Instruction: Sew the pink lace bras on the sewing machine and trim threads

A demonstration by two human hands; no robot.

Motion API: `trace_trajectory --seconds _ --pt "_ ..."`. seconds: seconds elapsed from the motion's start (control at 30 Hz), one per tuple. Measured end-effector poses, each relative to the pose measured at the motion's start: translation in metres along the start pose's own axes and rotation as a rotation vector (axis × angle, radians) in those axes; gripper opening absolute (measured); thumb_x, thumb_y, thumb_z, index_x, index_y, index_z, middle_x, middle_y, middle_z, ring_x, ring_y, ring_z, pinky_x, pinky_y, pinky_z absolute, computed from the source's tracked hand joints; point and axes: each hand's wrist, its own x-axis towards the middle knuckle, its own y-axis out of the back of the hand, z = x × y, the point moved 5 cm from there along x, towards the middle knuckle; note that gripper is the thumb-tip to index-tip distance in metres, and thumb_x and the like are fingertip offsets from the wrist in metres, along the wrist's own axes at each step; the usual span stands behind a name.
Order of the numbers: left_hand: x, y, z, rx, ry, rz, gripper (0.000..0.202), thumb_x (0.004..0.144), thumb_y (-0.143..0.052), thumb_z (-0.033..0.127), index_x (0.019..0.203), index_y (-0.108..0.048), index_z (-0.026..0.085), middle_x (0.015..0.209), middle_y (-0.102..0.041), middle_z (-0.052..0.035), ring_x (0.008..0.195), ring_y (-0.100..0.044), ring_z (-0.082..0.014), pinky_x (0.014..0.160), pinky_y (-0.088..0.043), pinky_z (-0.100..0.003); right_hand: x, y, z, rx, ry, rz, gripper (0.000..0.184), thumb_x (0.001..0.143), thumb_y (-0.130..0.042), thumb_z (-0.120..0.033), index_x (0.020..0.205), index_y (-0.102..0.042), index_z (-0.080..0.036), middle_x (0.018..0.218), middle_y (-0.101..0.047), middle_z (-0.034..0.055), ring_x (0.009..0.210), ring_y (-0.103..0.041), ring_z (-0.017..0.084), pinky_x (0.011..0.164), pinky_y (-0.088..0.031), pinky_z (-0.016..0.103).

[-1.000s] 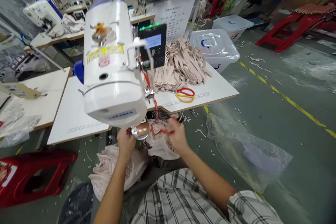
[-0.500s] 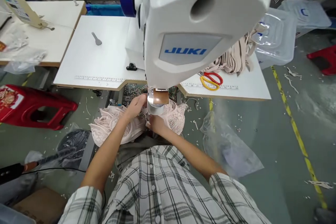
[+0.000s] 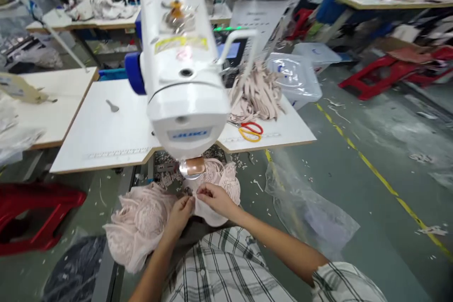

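A white sewing machine point(image 3: 184, 71) stands on a white table point(image 3: 102, 137), its head jutting toward me. Just below its front end, my left hand point(image 3: 181, 212) and my right hand point(image 3: 214, 198) meet on a pale pink lace garment point(image 3: 141, 222) that lies bunched in my lap. Both hands pinch the fabric, fingers closed, close to a small round metal part point(image 3: 193, 168) under the machine head. My sleeves are plaid.
Red and yellow scissors point(image 3: 249, 131) and a heap of beige straps point(image 3: 256, 96) lie on the table's right side. A clear plastic bag point(image 3: 311, 212) lies on the floor at right, a red stool point(image 3: 28, 217) at left. Lidded clear bins point(image 3: 295, 78) stand behind the table.
The view has pulled back and up from the machine head. My hands have come down and toward me, from under the machine's tip to the garment in my lap.
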Motion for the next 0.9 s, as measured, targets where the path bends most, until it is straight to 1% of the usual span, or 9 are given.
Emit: trace_trajectory --seconds 0.13,0.23,0.33,0.4,0.47,0.53,0.67,0.8,0.9 --pt "0.001 -0.035 0.033 0.184 -0.106 -0.155 0.041 0.087 -0.059 0.056 0.075 -0.063 0.016 0.073 -0.063 -0.0031 0.07 -0.055 -0.0177 0.063 -0.04 -0.026 -0.034 0.035 -0.024 0.068 0.071 0.057 0.012 0.088 -0.061 -0.035 0.091 -0.069 -0.028 0.076 -0.071 0.0012 0.067 -0.065 0.017 0.057 -0.052 0.031" --pt "-0.004 -0.041 0.052 0.442 -0.197 -0.145 0.039 0.092 -0.051 0.051 0.07 -0.056 0.019 0.068 -0.06 -0.0029 0.066 -0.053 -0.0181 0.062 -0.035 -0.027 -0.028 0.074 -0.032 0.048 0.131 0.042 0.006 0.083 -0.067 -0.036 0.085 -0.073 -0.036 0.074 -0.071 0.0026 0.064 -0.065 0.019 0.058 -0.053 0.036" --pt "-0.011 -0.039 0.061 0.797 -0.295 -0.024 0.038 0.093 -0.047 0.046 0.065 -0.051 0.022 0.061 -0.057 -0.0045 0.059 -0.052 -0.0197 0.059 -0.028 -0.03 0.022 0.151 -0.045 0.003 0.159 0.298 0.02 0.083 -0.067 -0.043 0.1 -0.072 -0.035 0.092 -0.072 0.0075 0.081 -0.066 0.025 0.075 -0.055 0.045" --pt "-0.016 -0.042 0.065 0.92 -0.361 0.0 0.038 0.092 -0.047 0.045 0.061 -0.048 0.023 0.057 -0.055 -0.006 0.055 -0.051 -0.0206 0.058 -0.026 -0.032 0.068 0.217 -0.063 -0.03 0.198 0.672 0.045 0.077 -0.073 -0.048 0.116 -0.067 -0.026 0.113 -0.068 0.0122 0.105 -0.063 0.03 0.092 -0.051 0.049" --pt "-0.021 -0.046 0.068 0.948 -0.416 -0.024 0.041 0.094 -0.043 0.045 0.059 -0.046 0.023 0.056 -0.055 -0.0068 0.055 -0.051 -0.0209 0.058 -0.025 -0.033 0.124 0.265 -0.086 -0.007 0.235 0.765 0.064 0.08 -0.069 -0.052 0.133 -0.054 -0.02 0.133 -0.058 0.0156 0.124 -0.053 0.03 0.104 -0.043 0.05" --pt "-0.025 -0.049 0.07 0.914 -0.421 -0.063 0.045 0.096 -0.037 0.047 0.059 -0.043 0.023 0.056 -0.053 -0.0062 0.054 -0.05 -0.0202 0.057 -0.024 -0.033 0.174 0.296 -0.106 0.037 0.277 0.769 0.08 0.074 -0.073 -0.055 0.137 -0.048 -0.013 0.139 -0.052 0.0188 0.127 -0.051 0.03 0.106 -0.041 0.047" --pt "-0.029 -0.044 0.071 0.782 -0.331 -0.049 0.053 0.098 -0.028 0.055 0.058 -0.039 0.022 0.056 -0.05 -0.0035 0.055 -0.048 -0.0177 0.057 -0.025 -0.031 0.225 0.311 -0.129 0.043 0.352 0.727 0.063 0.075 -0.073 -0.05 0.122 -0.057 -0.012 0.121 -0.065 0.0128 0.111 -0.06 0.026 0.099 -0.045 0.041" --pt "-0.029 -0.041 0.078 0.662 -0.217 -0.043 0.058 0.096 -0.027 0.065 0.061 -0.039 0.021 0.06 -0.05 -0.0021 0.061 -0.048 -0.0172 0.06 -0.032 -0.029 0.228 0.306 -0.129 0.019 0.329 0.771 0.054 0.078 -0.072 -0.044 0.12 -0.057 -0.013 0.116 -0.066 0.0112 0.108 -0.059 0.027 0.095 -0.045 0.041" --pt "-0.03 -0.05 0.092 0.597 -0.177 -0.135 0.057 0.092 -0.031 0.07 0.063 -0.037 0.021 0.064 -0.046 -0.0009 0.064 -0.045 -0.0163 0.06 -0.033 -0.027 0.218 0.304 -0.134 -0.014 0.284 0.795 0.056 0.082 -0.069 -0.04 0.126 -0.053 -0.01 0.122 -0.062 0.0151 0.112 -0.055 0.027 0.099 -0.042 0.041"
